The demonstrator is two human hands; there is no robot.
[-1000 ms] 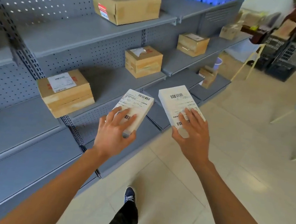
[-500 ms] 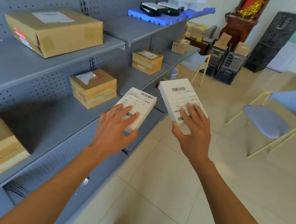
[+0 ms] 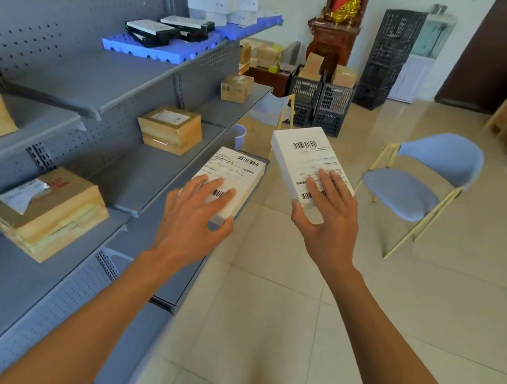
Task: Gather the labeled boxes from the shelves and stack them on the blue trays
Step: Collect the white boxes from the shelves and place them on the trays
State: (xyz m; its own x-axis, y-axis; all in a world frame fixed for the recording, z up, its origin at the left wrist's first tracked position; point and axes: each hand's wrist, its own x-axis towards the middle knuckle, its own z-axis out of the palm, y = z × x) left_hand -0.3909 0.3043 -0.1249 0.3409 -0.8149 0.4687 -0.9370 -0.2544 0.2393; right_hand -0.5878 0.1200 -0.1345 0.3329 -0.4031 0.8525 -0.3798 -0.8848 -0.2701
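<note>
White labeled boxes, two, one per hand, both carried in the air over the tiled floor (image 3: 265, 290) beside the shelving. Left box (image 3: 231, 179): clamped at its near end by the left hand (image 3: 191, 216), fingers spread over the label, thumb against the near right corner. Right box (image 3: 309, 163): gripped at its near end by the right hand (image 3: 327, 224), fingers on top, thumb at the left edge; carried slightly higher than the left box and just beside it, the two not touching. Each box is flat, oblong, with a printed label bearing barcodes at the far and near ends; the text is too small to read. Grey metal shelves (image 3: 106, 79) with perforated back panels stand to the left, holding several taped brown cardboard boxes (image 3: 46, 213) with labels. Blue tray (image 3: 155, 50) on an upper shelf further along, carrying black flat boxes (image 3: 152, 30); a second blue tray (image 3: 251, 25) beyond it carries stacked white boxes (image 3: 222, 2). Room: blue chair (image 3: 417, 187) with pale yellow legs to the right, black plastic crates (image 3: 389, 55) stacked at the far wall, a dark wooden cabinet (image 3: 330, 40), a dark door at the far right.
</note>
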